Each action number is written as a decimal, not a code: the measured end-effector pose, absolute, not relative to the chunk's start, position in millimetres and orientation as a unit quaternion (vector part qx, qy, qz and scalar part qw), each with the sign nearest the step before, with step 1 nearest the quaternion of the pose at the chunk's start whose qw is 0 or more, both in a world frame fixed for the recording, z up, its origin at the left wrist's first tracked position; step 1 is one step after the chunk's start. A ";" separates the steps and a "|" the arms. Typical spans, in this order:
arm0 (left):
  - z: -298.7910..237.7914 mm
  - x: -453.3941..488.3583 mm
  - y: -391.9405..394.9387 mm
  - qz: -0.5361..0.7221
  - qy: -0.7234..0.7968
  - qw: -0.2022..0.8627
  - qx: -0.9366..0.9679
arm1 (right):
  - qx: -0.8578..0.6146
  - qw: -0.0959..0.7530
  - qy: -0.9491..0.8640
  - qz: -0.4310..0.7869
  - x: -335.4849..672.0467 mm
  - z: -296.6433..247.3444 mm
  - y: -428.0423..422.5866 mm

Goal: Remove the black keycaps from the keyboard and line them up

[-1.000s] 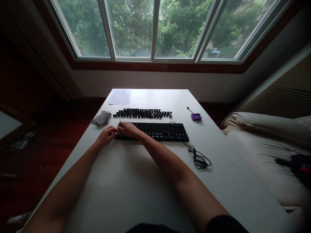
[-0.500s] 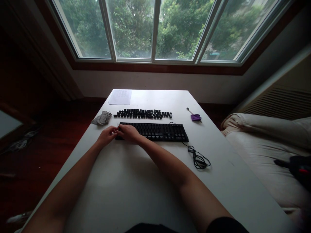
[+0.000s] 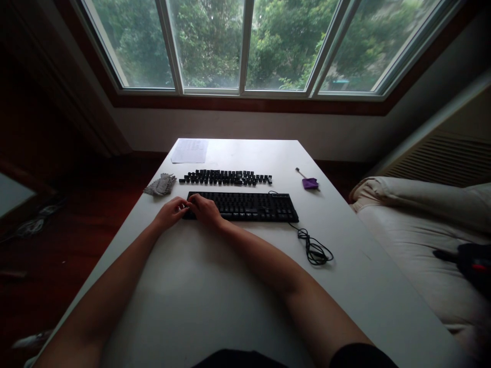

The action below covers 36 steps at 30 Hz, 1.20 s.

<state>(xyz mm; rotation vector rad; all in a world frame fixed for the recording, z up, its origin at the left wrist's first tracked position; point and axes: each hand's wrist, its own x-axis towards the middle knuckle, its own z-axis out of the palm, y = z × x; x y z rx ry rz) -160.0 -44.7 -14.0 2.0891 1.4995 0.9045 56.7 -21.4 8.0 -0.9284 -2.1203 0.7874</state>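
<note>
A black keyboard [image 3: 253, 206] lies across the white table [image 3: 215, 286]. My left hand [image 3: 171, 212] and my right hand [image 3: 205, 209] meet at its left end, fingers curled together and touching. Both pinch something small that I cannot make out. A row of loose black keycaps [image 3: 226, 178] sits just behind the keyboard.
A grey bundle [image 3: 160, 186] lies left of the keycaps, a sheet of paper [image 3: 189, 151] at the far left corner. A purple cloth with a small tool [image 3: 309, 183] is at the right. The keyboard's coiled cable [image 3: 314, 251] trails toward me. A bed with pale bedding [image 3: 425, 230] adjoins the right side.
A thin tool stood up between my hands a second ago; it no longer shows. Both hands have settled lower on the keyboard's left end.
</note>
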 end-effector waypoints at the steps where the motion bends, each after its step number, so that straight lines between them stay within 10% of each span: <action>1: -15.3 -159.0 -44.6 0.332 0.539 0.213 0.744 | -0.363 0.346 -0.809 0.306 57.5 9.1 -22.4; 36: -17.8 -202.9 48.4 0.262 0.684 -0.051 0.679 | -0.429 0.388 -0.777 0.249 69.4 12.3 -24.1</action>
